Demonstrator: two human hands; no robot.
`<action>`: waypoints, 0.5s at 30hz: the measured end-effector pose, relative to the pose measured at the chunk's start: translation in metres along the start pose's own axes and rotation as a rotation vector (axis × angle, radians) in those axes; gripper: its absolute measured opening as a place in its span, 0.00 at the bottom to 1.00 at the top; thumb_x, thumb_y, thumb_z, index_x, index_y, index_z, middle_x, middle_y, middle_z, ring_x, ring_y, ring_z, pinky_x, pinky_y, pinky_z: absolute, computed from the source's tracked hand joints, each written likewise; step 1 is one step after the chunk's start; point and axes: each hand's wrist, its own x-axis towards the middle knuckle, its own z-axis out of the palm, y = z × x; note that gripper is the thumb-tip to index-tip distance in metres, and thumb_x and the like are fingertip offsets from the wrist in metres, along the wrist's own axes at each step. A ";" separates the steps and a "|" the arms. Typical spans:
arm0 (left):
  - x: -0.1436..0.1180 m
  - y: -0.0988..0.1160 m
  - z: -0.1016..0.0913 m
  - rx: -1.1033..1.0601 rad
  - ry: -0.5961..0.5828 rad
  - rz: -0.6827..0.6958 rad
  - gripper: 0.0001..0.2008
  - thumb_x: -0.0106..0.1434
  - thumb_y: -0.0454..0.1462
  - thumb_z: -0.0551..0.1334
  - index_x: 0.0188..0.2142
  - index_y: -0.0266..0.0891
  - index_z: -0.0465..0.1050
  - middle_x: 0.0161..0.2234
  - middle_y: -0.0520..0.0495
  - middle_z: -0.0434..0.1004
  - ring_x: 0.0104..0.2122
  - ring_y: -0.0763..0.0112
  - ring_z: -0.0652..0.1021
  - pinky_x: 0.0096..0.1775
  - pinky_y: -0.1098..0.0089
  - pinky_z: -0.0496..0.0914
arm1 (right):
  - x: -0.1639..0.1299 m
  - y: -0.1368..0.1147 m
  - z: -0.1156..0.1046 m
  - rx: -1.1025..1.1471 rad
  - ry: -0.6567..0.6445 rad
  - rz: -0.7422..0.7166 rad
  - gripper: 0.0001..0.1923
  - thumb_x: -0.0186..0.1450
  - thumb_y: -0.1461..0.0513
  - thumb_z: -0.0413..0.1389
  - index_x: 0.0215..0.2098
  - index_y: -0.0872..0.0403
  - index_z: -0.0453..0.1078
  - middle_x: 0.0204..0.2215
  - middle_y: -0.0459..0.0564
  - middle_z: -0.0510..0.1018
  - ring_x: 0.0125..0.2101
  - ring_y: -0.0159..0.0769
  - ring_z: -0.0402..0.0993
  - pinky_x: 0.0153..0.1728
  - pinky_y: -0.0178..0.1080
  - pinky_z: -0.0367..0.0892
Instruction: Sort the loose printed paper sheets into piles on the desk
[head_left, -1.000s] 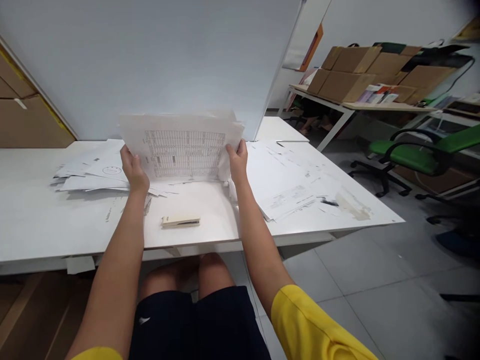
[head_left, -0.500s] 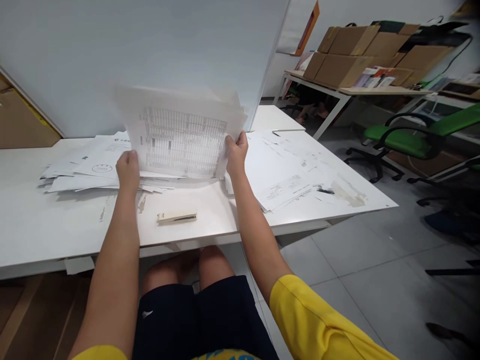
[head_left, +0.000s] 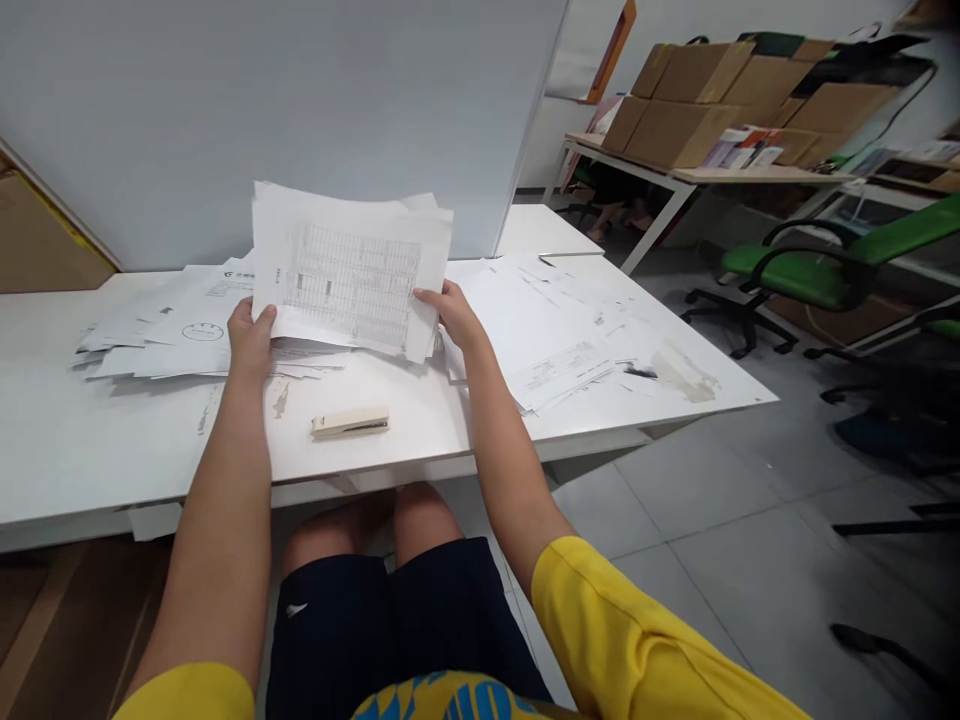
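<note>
Between my hands I hold up a stack of paper sheets, its front sheet printed with a table. My left hand grips the lower left corner, thumb on the front. At the right edge, my right hand pinches the sheets, fingers behind them. The sheets' edges are slightly uneven at the top and right. Below them on the white table lies a cream stapler, touched by neither hand. Loose papers are heaped on the left, partly behind my left hand. More papers lie to the right.
A white table spans the front, with a pale partition behind it. A cardboard box stands at the left. On the far right are a green chair and cardboard boxes on another table. Someone's legs show beneath that table.
The stack of paper sheets has shifted slightly left, its blurred edges now sharp and closer together. My right hand has moved left and a little down with it. The stapler lies in place.
</note>
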 end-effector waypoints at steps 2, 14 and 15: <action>-0.001 0.002 0.000 -0.060 0.091 -0.055 0.34 0.55 0.56 0.69 0.48 0.34 0.63 0.36 0.53 0.70 0.37 0.74 0.72 0.45 0.62 0.73 | -0.003 0.006 0.003 0.022 0.043 0.018 0.18 0.52 0.57 0.66 0.39 0.56 0.73 0.36 0.52 0.83 0.43 0.46 0.79 0.53 0.54 0.71; -0.022 0.027 0.044 -0.261 -0.176 -0.260 0.39 0.43 0.43 0.77 0.53 0.46 0.63 0.48 0.42 0.76 0.48 0.54 0.77 0.45 0.54 0.76 | -0.106 0.006 0.064 0.326 0.196 0.179 0.19 0.54 0.56 0.64 0.43 0.51 0.69 0.41 0.50 0.81 0.47 0.45 0.78 0.49 0.52 0.76; -0.023 0.025 0.048 -0.257 -0.211 -0.280 0.43 0.41 0.40 0.77 0.56 0.46 0.62 0.48 0.39 0.76 0.49 0.51 0.78 0.44 0.53 0.76 | -0.109 0.006 0.070 0.281 0.167 0.244 0.18 0.54 0.58 0.64 0.41 0.52 0.69 0.38 0.50 0.81 0.44 0.47 0.79 0.47 0.53 0.77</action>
